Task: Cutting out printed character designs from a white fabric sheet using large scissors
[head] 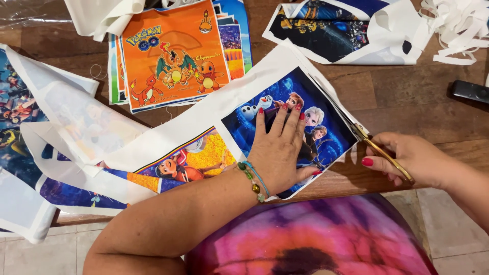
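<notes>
My left hand (pixel 279 147) lies flat, fingers spread, on a blue cartoon print (pixel 326 130) at the end of a long white fabric strip (pixel 204 114). It pins the print to the wooden table (pixel 407 102). My right hand (pixel 412 158) grips gold-handled scissors (pixel 356 130). Their blades run along the print's right edge, between the blue picture and the white margin. A beaded bracelet circles my left wrist.
A stack of cut prints topped by an orange one (pixel 173 53) lies at the back left. More printed fabric (pixel 61 132) covers the left. A dark print with white offcut strips (pixel 448 25) sits back right. A black object (pixel 468 91) lies at the right edge.
</notes>
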